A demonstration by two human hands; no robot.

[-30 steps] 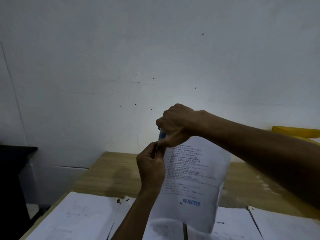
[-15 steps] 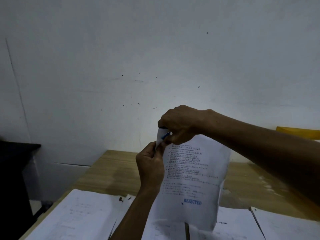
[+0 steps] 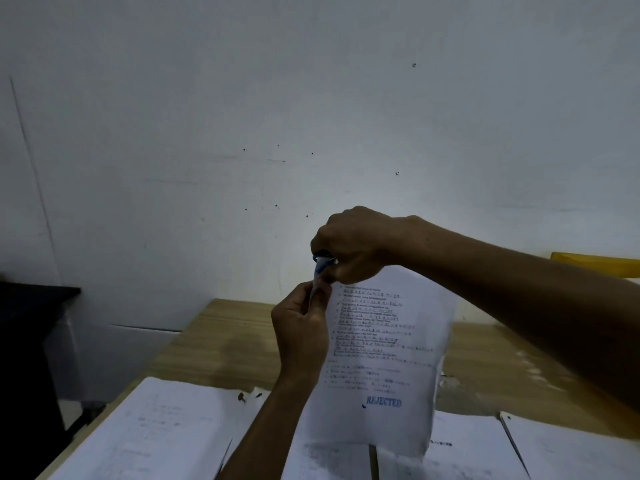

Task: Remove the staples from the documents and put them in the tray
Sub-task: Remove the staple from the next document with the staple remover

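Left grip (image 3: 300, 329), same pinch on document (image 3: 384, 358)

The one view comes from a wide-angle camera on the person's head, facing forward and only slightly down. The white wall (image 3: 311, 98) fills the upper two thirds. The wooden desk (image 3: 225, 334) sits low, cut by the bottom edge. Close before the lens, near centre, the left hand (image 3: 301, 327) pinches a raised document (image 3: 381, 358). At the document's top corner, the right hand (image 3: 349, 247) grips a blue staple remover (image 3: 320, 264).
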